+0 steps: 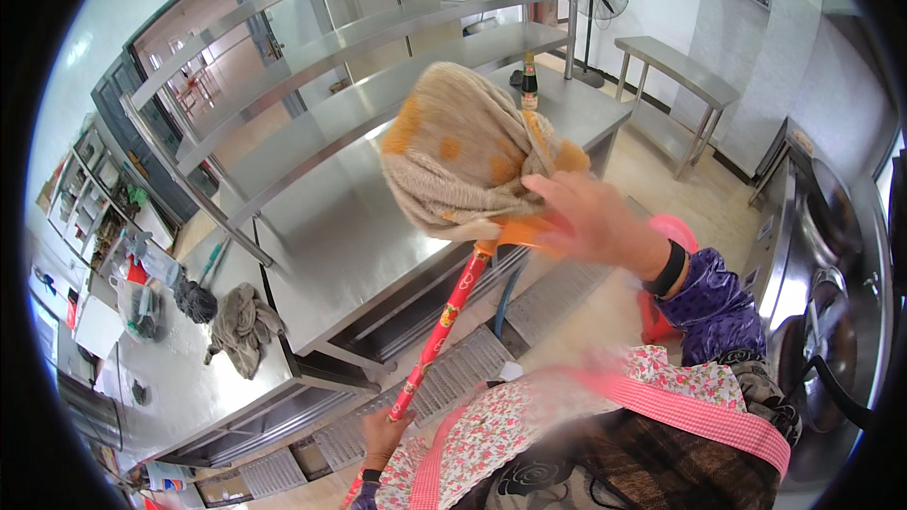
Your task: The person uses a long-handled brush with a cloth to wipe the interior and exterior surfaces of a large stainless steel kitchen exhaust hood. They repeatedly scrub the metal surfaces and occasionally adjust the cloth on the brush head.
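Note:
My left hand grips a red patterned pole low down. The pole slants up to an orange plastic head, probably a broom's. A beige towel cloth with orange spots is wrapped over that head and hides most of it. My right hand is at the cloth's right side, fingers on its folds, the thumb near the orange plastic. Cloth and head are held up in front of a steel worktable.
Steel shelves rise above the worktable, with a sauce bottle at its far end. A grey-brown rag and a dark mop-like bundle lie on the left table. Woks line the right; floor grates run below.

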Demonstrator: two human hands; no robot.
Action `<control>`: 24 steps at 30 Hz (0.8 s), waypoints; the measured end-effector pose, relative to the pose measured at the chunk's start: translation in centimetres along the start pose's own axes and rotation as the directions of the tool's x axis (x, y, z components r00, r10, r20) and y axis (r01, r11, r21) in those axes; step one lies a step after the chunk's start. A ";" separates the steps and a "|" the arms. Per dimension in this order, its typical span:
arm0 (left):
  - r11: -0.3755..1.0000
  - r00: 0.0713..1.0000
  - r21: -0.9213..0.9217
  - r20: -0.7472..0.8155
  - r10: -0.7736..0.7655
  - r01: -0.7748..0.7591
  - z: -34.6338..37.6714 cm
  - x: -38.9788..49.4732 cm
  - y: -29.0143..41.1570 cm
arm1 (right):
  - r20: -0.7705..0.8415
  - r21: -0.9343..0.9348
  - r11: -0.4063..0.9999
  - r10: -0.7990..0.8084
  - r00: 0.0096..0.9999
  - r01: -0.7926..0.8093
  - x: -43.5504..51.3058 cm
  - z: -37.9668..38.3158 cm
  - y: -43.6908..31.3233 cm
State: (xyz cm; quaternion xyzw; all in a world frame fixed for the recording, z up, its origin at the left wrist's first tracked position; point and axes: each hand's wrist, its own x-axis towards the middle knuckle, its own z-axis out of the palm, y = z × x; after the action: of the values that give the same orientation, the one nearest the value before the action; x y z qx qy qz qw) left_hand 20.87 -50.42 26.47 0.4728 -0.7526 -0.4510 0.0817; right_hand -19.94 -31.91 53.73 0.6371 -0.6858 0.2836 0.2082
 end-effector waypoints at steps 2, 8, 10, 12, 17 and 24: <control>0.973 0.980 -0.135 -0.096 0.174 -0.186 -0.2 0.3 0.5 | -0.034 -0.118 0.993 -0.034 0.999 0.030 0.6 -1.0 0.9; 0.988 0.983 -0.032 -0.114 0.145 -0.150 -3.4 -1.8 3.5 | -0.289 0.212 0.955 -0.140 0.947 0.206 6.4 -7.5 6.4; 0.986 0.978 -0.003 -0.124 0.165 -0.167 -4.1 -2.8 4.2 | -0.137 0.460 0.882 -0.038 0.990 0.097 9.0 -7.9 8.0; 0.990 0.983 -0.034 -0.127 0.132 -0.137 -4.4 -3.5 4.1 | 0.098 0.687 0.726 -0.132 0.986 0.029 11.0 -6.1 8.7; 0.992 0.981 -0.054 -0.163 0.102 -0.112 -4.1 -4.7 0.7 | 0.530 0.711 0.609 -0.135 0.837 -0.351 13.1 -0.5 9.2; 0.922 0.984 -0.387 -0.168 -0.057 -0.012 -2.0 -5.9 -4.4 | -0.165 0.362 0.932 0.079 0.983 -0.014 9.9 -4.3 10.9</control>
State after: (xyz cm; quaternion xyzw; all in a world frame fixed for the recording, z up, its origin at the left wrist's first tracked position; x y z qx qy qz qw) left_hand 27.94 -47.59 26.11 0.4942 -0.6333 -0.5476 0.2343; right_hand -32.10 -36.26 62.05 0.6201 -0.6162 0.4645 0.1414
